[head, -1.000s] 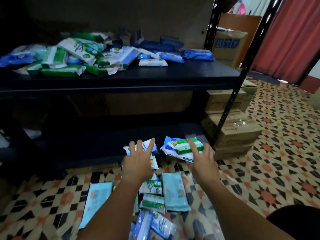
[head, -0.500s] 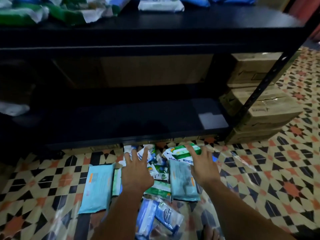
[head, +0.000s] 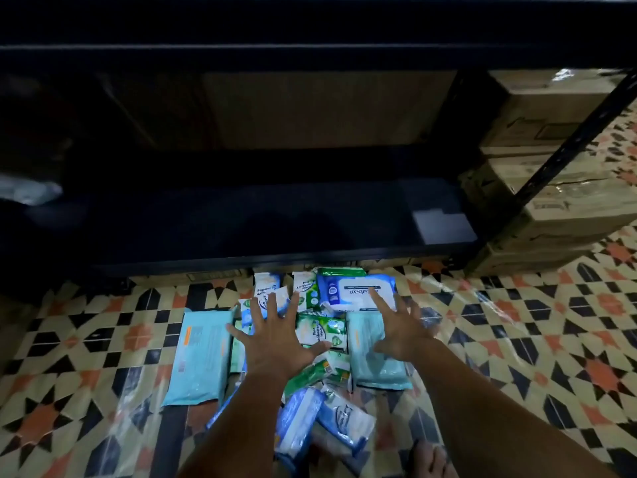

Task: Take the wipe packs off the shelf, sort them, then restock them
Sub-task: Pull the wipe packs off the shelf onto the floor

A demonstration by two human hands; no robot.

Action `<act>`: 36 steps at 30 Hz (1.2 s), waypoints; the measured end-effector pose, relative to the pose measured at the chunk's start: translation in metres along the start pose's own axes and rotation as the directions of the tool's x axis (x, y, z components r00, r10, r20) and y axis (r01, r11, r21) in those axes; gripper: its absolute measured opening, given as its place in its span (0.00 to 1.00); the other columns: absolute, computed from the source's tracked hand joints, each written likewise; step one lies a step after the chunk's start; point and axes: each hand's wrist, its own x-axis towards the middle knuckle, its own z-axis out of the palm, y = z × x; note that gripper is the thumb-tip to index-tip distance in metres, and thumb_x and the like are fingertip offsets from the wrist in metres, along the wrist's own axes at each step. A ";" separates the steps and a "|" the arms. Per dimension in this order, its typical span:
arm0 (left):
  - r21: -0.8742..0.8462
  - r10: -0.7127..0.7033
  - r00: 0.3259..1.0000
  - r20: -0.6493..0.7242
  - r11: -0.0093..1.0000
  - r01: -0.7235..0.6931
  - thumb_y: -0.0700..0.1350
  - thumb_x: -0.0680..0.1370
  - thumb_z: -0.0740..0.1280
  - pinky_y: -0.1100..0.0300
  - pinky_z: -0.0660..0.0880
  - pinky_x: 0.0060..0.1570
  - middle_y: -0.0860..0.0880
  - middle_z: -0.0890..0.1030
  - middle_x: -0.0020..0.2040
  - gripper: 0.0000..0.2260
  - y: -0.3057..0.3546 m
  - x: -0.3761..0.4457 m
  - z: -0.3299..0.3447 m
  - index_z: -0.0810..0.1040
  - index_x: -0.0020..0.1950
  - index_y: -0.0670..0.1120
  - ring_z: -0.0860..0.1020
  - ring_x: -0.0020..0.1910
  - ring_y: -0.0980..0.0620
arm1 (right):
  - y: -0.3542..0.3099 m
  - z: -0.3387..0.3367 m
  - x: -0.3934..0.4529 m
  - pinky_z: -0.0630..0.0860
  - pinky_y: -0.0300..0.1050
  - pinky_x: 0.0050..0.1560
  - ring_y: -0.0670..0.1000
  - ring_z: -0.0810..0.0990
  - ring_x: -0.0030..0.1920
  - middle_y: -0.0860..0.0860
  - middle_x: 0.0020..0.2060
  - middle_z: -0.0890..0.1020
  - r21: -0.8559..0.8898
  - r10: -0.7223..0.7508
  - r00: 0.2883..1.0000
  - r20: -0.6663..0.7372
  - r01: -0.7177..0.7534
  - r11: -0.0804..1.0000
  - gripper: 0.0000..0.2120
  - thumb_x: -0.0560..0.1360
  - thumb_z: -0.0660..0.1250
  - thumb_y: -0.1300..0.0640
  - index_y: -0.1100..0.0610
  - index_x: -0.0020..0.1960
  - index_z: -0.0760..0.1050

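Two bare hands are reaching forward and down over a heap of wipe packs [head: 320, 334] lying on the patterned floor [head: 517, 339], just in front of the black shelf [head: 275, 232]. Left hand [head: 277, 339] is showing palm down, fingers spread wide and straight, thumb angling out toward the right; its fingertips are lying over the white and green packs in the middle of the heap, gripping nothing. Right hand [head: 401, 326] is likewise splayed open, palm down, index finger stretching onto a blue and white pack [head: 358, 293] at the far end of the heap; whether the palm is pressing or only hovering cannot be told. Both forearms are running up from the bottom edge, converging slightly toward the heap. A pale blue flat pack [head: 201, 360] is lying to the left of the left hand, and a second pale blue pack [head: 374, 360] is sitting partly under the right wrist. Blue and white packs [head: 320, 422] are lying nearer, between the forearms. Cardboard boxes [head: 558, 188] are standing stacked to the right, behind the shelf's slanted black upright [head: 568, 143]. The lower shelf board is looking dark, with one pale patch [head: 443, 225] near its right end
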 end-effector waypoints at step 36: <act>0.195 0.231 0.555 -0.799 0.973 -0.124 0.60 0.79 0.63 0.45 0.65 0.65 0.45 0.71 0.70 0.26 -0.005 -0.049 -0.422 0.66 0.73 0.50 0.65 0.70 0.41 | -0.172 -0.343 -0.150 0.68 0.55 0.63 0.59 0.65 0.65 0.56 0.64 0.73 -0.196 -0.308 0.414 -0.857 0.290 0.937 0.21 0.79 0.64 0.46 0.52 0.70 0.69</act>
